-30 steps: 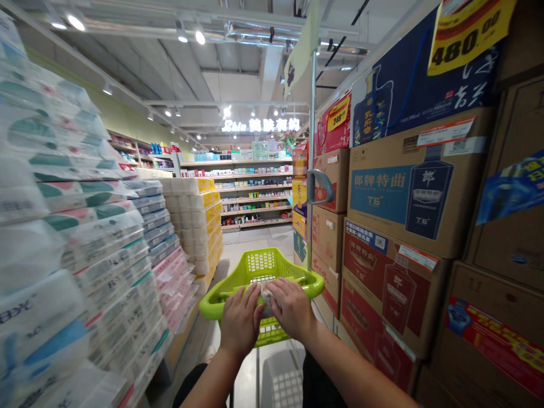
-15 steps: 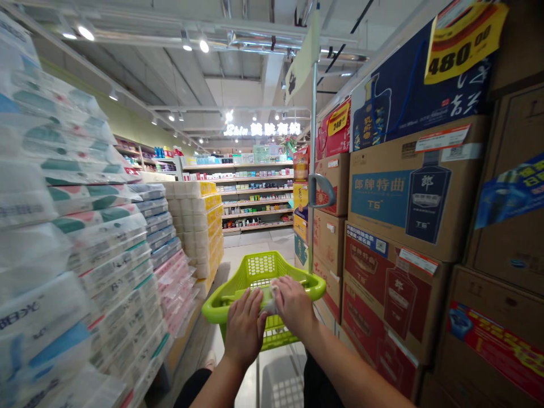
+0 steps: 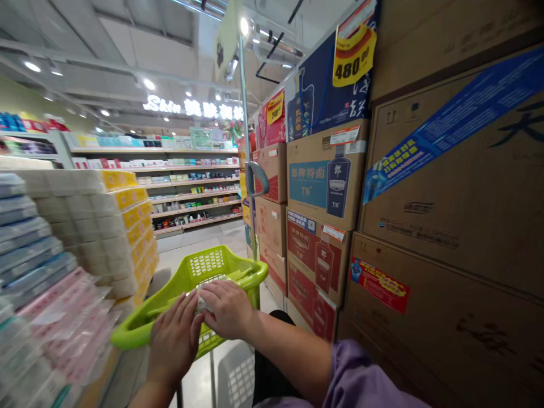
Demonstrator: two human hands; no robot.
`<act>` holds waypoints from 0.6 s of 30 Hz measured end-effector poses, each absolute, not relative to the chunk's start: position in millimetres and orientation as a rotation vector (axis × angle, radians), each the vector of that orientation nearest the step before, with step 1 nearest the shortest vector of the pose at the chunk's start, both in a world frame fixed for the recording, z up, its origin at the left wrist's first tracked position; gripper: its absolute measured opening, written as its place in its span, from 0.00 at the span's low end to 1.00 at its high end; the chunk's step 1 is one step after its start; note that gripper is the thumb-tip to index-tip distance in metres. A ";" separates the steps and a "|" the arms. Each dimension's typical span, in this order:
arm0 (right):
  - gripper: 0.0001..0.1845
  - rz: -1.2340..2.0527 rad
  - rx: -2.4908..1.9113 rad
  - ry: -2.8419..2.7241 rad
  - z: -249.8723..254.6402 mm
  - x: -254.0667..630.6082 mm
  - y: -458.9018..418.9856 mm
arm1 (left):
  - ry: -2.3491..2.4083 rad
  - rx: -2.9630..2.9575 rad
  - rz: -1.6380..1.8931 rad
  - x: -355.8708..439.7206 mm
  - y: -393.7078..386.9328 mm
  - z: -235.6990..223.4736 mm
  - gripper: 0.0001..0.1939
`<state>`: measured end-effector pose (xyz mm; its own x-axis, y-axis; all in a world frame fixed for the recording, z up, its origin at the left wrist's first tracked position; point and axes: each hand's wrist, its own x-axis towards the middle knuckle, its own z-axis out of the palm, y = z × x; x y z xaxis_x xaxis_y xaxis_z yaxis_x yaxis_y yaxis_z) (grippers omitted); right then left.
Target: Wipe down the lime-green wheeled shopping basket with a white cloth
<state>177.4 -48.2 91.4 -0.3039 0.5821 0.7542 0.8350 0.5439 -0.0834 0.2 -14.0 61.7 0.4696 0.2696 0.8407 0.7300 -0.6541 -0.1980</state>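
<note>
The left grip (image 3: pixel 174 345) and right grip (image 3: pixel 227 309) sit together over the near rim of a lime-green plastic shopping basket (image 3: pixel 250 273), which is mounted on a trolley. Between them lies a small crumpled white item (image 3: pixel 203 303), perhaps a tissue or wipe (too little of it shows to say). It is above the basket's near edge, pressed under the fingers of the right grip and against the side of the left. Neither grip looks fully closed: the left is flat, the right loosely curved, and whether either truly holds the item cannot be told.

An upright metal pole (image 3: pixel 243 130) rises beyond the basket, and cardboard liquor cartons (image 3: pixel 327 175) are stacked close on the right. Pink-wrapped packs (image 3: pixel 68 323) crowd the left side.

The loose hold is the main risk: if the hands part, the item could drop into the mesh basket or past its rim to the floor. With both hands busy on it and the trolley in a narrow aisle, a drifting basket could also catch the pink packs or the cartons.
</note>
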 end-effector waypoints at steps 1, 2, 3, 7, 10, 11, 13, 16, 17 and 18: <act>0.18 -0.409 -1.169 -2.014 91.7 179.5 -46.3 | -0.802 -2.165 -1.115 -0.1 -12.7 62.0 0.25; 0.16 -0.385 -1.236 -1.980 92.7 181.9 -44.4 | -0.785 -2.156 -1.110 -0.4 -12.2 62.8 0.25; 0.14 -0.359 -1.323 -1.921 94.0 183.9 -42.9 | -0.775 -2.146 -1.100 -0.3 -12.6 63.7 0.25; 0.14 -0.363 -1.424 -1.813 97.1 181.5 -46.1 | -0.774 -2.110 -1.071 1.5 -17.7 67.6 0.24; 0.17 -0.432 -1.197 -1.987 94.8 176.5 -53.1 | -0.766 -2.109 -1.083 1.6 -20.1 68.1 0.23; 0.18 -0.436 -1.162 -2.020 94.2 176.6 -53.9 | -0.763 -2.117 -1.086 1.5 -20.5 67.9 0.23; 0.15 -0.410 -1.213 -1.999 94.5 179.1 -52.1 | -0.765 -2.138 -1.085 2.3 -21.6 67.7 0.23; 0.11 -0.359 -1.426 -1.854 97.1 181.2 -47.3 | -0.796 -2.138 -1.080 6.9 -24.6 68.1 0.23; 0.11 -0.360 -1.448 -1.837 97.6 180.4 -47.1 | -0.808 -2.130 -1.077 8.8 -25.7 68.3 0.22; 0.11 -0.375 -1.426 -1.849 97.6 179.1 -47.9 | -0.817 -2.120 -1.077 10.5 -26.6 68.3 0.22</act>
<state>179.1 -47.9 97.6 -0.0906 0.6966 0.7117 0.9190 0.3338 -0.2098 10.5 -26.6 68.3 0.4769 0.2445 0.8443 0.7473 -0.6185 -0.2430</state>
